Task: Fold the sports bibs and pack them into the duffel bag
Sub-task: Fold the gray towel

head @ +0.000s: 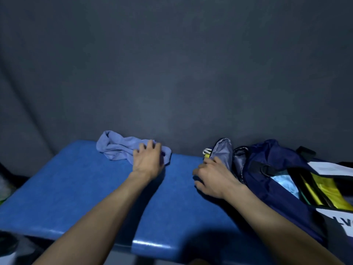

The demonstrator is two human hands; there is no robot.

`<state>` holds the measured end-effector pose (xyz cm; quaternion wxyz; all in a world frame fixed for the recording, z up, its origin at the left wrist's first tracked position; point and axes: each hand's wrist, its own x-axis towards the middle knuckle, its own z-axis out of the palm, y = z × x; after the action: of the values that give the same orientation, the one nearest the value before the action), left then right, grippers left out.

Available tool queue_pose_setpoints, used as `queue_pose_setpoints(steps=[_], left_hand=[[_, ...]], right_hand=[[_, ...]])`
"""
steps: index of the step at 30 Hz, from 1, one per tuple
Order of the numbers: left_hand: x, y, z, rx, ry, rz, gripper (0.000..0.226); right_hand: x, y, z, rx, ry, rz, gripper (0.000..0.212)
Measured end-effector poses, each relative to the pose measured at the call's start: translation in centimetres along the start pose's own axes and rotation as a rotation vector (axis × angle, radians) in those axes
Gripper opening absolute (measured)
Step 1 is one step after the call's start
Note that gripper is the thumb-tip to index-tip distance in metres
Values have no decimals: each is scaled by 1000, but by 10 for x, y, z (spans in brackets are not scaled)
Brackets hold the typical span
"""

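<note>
Two bare forearms reach forward from the bottom edge over a blue padded bench (76,197), whose glossy front lip catches a streak of light. At the far edge of the bench, against the dark grey wall (172,64), lies a sports bib (116,147) — pale lavender-blue, thin and limp, crumpled into a loose rope-like heap with a bunched loop at its left end. The left hand (148,159) rests on the bib's right end, palm down, fingers spread and bent over the cloth; whether they actually pinch it cannot be told.

On the right side of the bench sits the duffel bag (267,169), navy blue with black straps and a ring fitting, slumped and open at the top. Its grey lining (223,152) stands up as a flap at the left end. The right hand (212,178) lies at that flap, fingers curled round its lower edge, just beside a small yellow and white tag (207,153). Inside the bag's open mouth show a light blue fabric piece (286,183) and, further right, bright yellow folded material (328,190) — blurred, so what it is exactly stays unclear. White paper labels (332,169) with dark lettering lie across the bag's right end.
</note>
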<state>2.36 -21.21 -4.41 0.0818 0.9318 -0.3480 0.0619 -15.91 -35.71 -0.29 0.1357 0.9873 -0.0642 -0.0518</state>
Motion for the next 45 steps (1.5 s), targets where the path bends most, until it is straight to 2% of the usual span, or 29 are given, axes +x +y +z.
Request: queue_pose_setpoints(steps=[2,5,6,7,9,12,14,16,19,21,24,27,29,31,34,36,38,42,45], left_hand=[[1,-15,5,45,-130,-102,40],[-7,-32,13,57,-130,-4,17],[-9,-38,13,-26,-118,44,14],[-12,-43,7,-175,-125,83,22],[-20,-46,-23,-568,-164,164,34],[-36,-34,-91,-922,-282,277,24],[-50,-25,-135,-1061,-354,335,31],[-63,-19,-174,-1206,-398,351,42],[-89,-11,-228,-1244,-424,431,33],[-102,-10,-261,-1071,-306,544,23],[-116,-12,-300,-882,-73,581,17],[-136,-12,-332,-833,132,571,16],[-151,-13,-349,-838,219,564,15],[-168,-14,-359,-853,270,563,22],[-187,-19,-365,-922,297,516,38],[-197,-22,-366,-934,316,478,48],[-204,-26,-363,-887,333,452,50],[-213,-44,-352,-851,397,364,49],[-219,-56,-346,-966,472,264,50]], right_hand=[[4,-2,4,34,17,-2,32],[9,-7,6,122,54,8,33],[10,-9,5,165,68,5,36],[10,-12,5,231,103,2,40],[6,-21,-2,479,236,-4,56],[-2,-45,-31,926,397,24,79],[-9,-51,-61,1087,490,10,72],[-21,-49,-93,1182,538,-50,51],[-48,-45,-143,1322,452,-102,16],[-66,-43,-169,1333,423,-137,6],[-94,-38,-200,1413,451,-154,27],[-128,-34,-228,1580,477,-179,21],[-146,-30,-241,1601,497,-204,13],[-161,-26,-248,1583,493,-211,14],[-177,-24,-247,1564,407,-185,30],[-186,-24,-241,1593,361,-169,23],[-190,-22,-235,1637,376,-147,25],[-193,-13,-229,1645,415,-112,43],[-192,-12,-228,1792,449,-143,29]])
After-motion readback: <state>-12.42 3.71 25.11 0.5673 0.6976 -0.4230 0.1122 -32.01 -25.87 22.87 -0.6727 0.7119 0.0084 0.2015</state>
